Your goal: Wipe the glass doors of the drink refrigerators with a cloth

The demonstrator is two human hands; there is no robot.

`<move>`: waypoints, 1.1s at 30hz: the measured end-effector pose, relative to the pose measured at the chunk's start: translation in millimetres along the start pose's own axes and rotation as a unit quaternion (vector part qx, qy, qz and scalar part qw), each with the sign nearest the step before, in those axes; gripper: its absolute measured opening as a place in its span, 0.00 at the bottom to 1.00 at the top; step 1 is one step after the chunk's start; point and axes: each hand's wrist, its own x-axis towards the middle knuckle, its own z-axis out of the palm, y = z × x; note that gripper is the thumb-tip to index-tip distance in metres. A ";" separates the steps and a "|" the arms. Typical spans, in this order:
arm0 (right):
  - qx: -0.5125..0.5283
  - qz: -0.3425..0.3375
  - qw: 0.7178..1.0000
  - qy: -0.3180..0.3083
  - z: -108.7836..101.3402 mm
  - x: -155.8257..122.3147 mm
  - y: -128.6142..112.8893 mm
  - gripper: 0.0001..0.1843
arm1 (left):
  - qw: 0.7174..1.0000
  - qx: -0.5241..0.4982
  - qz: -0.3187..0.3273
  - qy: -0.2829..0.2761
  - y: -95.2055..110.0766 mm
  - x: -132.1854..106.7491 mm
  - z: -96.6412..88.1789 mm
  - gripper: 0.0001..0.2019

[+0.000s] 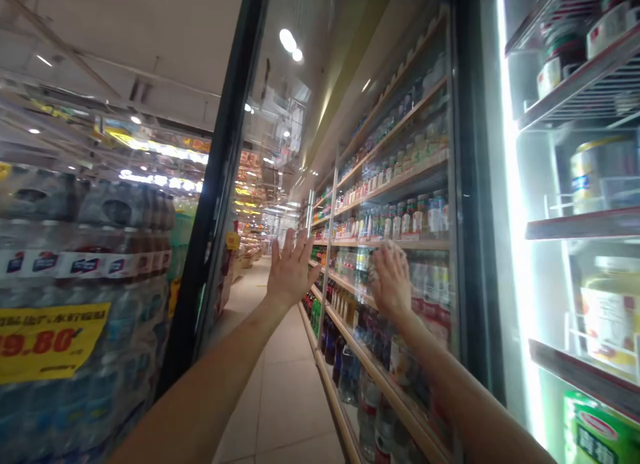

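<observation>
A glass door (305, 117) in a dark frame stands swung open in front of me. My left hand (291, 269) lies against the glass, or very close to it, with the fingers spread and nothing in them. To its right, my right hand (393, 277) is raised to the same pane, its fingers blurred. A whitish crumpled cloth (394, 248) shows around those fingertips, pressed between them and the glass; its exact kind is hard to make out. Both arms reach forward from the bottom of the view.
Lit cooler shelves (580, 227) with jars and cans are close on the right. Through the glass, long shelves of bottles (400, 217) line a tiled aisle (280, 384). Shrink-wrapped water bottles (85, 264) are stacked at left with a yellow price sign (50, 344).
</observation>
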 end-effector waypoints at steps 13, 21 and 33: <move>0.004 -0.050 0.999 0.003 6.1 -9.5 -35.9 0.31 | 1.000 -0.010 -0.011 -0.008 2.7 1.0 -2.5 0.28; -0.018 0.219 0.968 0.119 2.6 -5.4 0.5 0.31 | 1.000 -0.015 -0.015 -0.011 5.5 -0.8 -1.5 0.29; -0.030 0.180 0.976 0.120 1.7 -16.1 2.5 0.31 | 1.000 -0.010 -0.019 0.000 5.7 -1.5 -0.5 0.29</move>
